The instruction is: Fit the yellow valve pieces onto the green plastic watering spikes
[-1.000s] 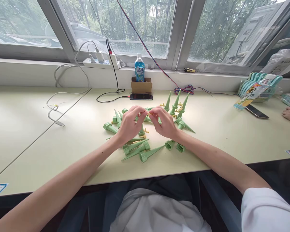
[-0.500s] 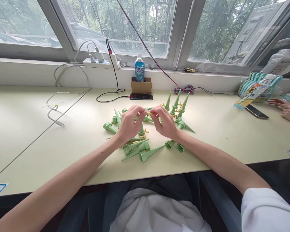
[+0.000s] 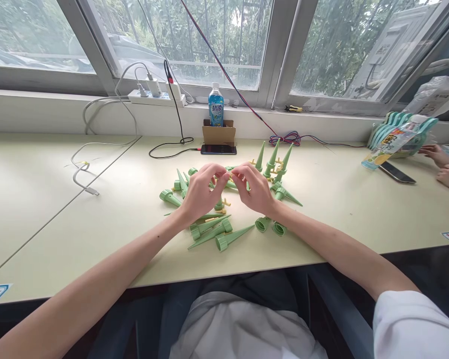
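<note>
Pale desk (image 3: 344, 209), blue bottle (image 3: 216, 110) labelled 劲凉, hands (image 3: 202, 192) pinching yellow piece (image 3: 230, 175), green spikes (image 3: 234, 238)

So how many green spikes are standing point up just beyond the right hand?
3, clustered beyond the right hand: the left spike, the middle spike and the right spike. More could be hidden behind the hand.

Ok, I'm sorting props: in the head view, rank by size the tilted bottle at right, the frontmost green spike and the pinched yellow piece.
Largest: tilted bottle
Next: frontmost green spike
Smallest: pinched yellow piece, partly hidden
</note>
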`<action>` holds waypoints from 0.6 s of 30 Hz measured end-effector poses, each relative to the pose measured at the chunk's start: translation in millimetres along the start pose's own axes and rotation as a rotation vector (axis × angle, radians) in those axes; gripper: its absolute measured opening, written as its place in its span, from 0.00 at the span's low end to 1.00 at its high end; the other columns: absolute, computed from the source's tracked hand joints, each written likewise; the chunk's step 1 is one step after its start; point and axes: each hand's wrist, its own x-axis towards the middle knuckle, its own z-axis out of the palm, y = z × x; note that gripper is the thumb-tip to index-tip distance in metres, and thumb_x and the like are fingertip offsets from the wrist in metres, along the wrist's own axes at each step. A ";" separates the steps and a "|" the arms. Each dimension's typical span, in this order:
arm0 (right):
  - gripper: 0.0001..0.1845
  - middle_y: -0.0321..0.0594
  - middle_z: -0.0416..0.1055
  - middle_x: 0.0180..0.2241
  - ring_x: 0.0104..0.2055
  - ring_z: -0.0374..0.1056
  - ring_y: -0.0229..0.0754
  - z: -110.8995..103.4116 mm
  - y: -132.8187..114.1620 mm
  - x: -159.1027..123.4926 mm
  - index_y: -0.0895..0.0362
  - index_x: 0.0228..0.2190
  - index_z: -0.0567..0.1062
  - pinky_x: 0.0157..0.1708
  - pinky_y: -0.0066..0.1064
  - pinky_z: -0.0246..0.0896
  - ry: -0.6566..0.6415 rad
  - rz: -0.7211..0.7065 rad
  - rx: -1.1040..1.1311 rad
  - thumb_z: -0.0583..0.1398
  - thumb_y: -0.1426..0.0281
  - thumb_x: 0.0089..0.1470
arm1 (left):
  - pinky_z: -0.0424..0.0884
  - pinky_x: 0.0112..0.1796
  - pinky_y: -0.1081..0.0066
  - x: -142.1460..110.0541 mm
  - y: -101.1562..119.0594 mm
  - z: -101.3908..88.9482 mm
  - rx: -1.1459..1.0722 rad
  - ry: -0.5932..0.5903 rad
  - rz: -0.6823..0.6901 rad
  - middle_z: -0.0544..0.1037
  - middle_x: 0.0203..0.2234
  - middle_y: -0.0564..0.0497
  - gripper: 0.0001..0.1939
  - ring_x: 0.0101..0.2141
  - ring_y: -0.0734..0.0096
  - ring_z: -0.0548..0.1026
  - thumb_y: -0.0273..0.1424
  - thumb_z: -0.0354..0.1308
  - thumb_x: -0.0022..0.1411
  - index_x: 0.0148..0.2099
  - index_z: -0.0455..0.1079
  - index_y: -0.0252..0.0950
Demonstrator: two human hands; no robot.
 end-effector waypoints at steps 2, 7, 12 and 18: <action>0.05 0.42 0.67 0.38 0.32 0.63 0.35 -0.3 -0.2 0.2 0.54 0.40 0.66 0.30 0.28 0.62 0.006 0.012 -0.012 0.51 0.70 0.67 | 0.69 0.36 0.72 -0.2 -0.8 1.0 0.010 -0.010 -0.019 0.77 0.32 0.51 0.12 0.33 0.72 0.74 0.39 0.51 0.68 0.38 0.69 0.37; 0.06 0.41 0.68 0.38 0.30 0.63 0.35 0.0 0.2 1.3 0.55 0.39 0.66 0.29 0.28 0.61 0.018 0.027 -0.030 0.51 0.69 0.67 | 0.67 0.32 0.72 -1.4 -3.0 2.7 0.041 -0.071 -0.046 0.77 0.29 0.52 0.09 0.30 0.72 0.72 0.37 0.54 0.66 0.37 0.69 0.37; 0.05 0.41 0.68 0.37 0.32 0.64 0.36 1.5 1.9 1.9 0.54 0.39 0.68 0.28 0.28 0.62 0.050 0.000 -0.012 0.52 0.71 0.66 | 0.67 0.32 0.71 -2.4 -6.8 3.9 0.053 -0.153 -0.040 0.77 0.29 0.52 0.07 0.28 0.73 0.71 0.34 0.55 0.64 0.36 0.69 0.37; 0.05 0.41 0.68 0.37 0.33 0.65 0.36 1.5 1.2 1.7 0.54 0.39 0.68 0.29 0.29 0.62 0.047 0.012 -0.009 0.52 0.71 0.66 | 0.66 0.33 0.72 -2.6 -7.8 3.0 0.053 -0.209 -0.045 0.76 0.27 0.53 0.07 0.27 0.74 0.71 0.32 0.53 0.65 0.34 0.67 0.37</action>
